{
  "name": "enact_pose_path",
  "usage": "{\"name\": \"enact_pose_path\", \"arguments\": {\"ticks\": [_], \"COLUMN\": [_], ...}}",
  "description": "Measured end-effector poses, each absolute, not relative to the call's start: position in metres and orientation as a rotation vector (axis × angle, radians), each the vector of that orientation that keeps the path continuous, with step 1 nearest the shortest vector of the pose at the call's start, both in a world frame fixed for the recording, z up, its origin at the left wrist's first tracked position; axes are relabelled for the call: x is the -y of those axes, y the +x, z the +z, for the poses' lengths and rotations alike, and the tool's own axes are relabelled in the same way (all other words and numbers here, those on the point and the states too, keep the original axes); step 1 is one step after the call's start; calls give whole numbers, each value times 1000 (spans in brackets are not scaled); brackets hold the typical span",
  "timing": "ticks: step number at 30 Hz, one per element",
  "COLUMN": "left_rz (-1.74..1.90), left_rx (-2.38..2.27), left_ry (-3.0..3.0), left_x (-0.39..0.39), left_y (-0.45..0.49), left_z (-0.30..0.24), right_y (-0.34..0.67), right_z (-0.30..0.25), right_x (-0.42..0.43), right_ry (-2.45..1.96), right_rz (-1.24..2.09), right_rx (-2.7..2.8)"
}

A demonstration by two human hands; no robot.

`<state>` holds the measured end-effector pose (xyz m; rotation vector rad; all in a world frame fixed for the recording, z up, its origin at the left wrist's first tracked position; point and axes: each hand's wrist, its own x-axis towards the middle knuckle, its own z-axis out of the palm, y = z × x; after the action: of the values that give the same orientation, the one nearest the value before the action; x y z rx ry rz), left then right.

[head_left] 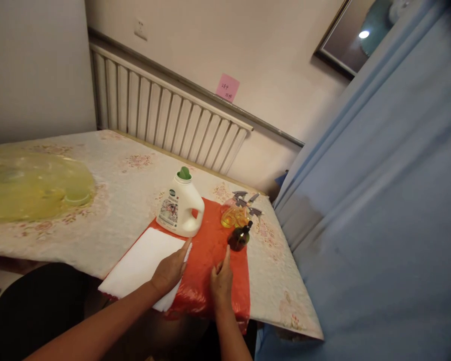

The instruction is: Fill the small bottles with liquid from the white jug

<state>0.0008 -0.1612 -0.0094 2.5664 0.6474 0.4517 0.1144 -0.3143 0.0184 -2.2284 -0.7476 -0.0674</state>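
My left hand [172, 271] is open, fingers stretched out over the right edge of a folded white cloth [143, 260]. Just beyond its fingertips stands a white detergent jug [184, 213] with a printed label and a green spout at its mouth. My right hand [222, 283] is above a red plastic sheet [206, 250], its index finger extended and the other fingers partly curled. Nothing shows in it. That fingertip points at a dark brown bottle [238, 238] with a black top, close to or touching its base. Behind are clear spray bottles [231, 216] holding yellow liquid, with grey triggers.
A flower-patterned cloth covers the table [124, 190]. At its left lies a crumpled yellow, see-through plastic bag [33, 185]. A radiator [165, 110] runs along the back wall, below a pink note [227, 87]. A blue curtain [379, 200] hangs along the right side.
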Motion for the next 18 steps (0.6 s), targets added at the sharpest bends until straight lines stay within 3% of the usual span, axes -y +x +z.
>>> {"name": "enact_pose_path", "arguments": {"ticks": [6,18], "left_rz": [211,171], "left_rx": [-776,-791], "left_ry": [2661,2693], "left_x": [158,157], "left_y": [10,13], "left_z": [-8,-12], "right_y": [112,120], "right_z": [9,-7], "right_x": [315,316], "right_ry": [-2471,-2543], "right_rz": [75,96], "right_rx": [799,815]}}
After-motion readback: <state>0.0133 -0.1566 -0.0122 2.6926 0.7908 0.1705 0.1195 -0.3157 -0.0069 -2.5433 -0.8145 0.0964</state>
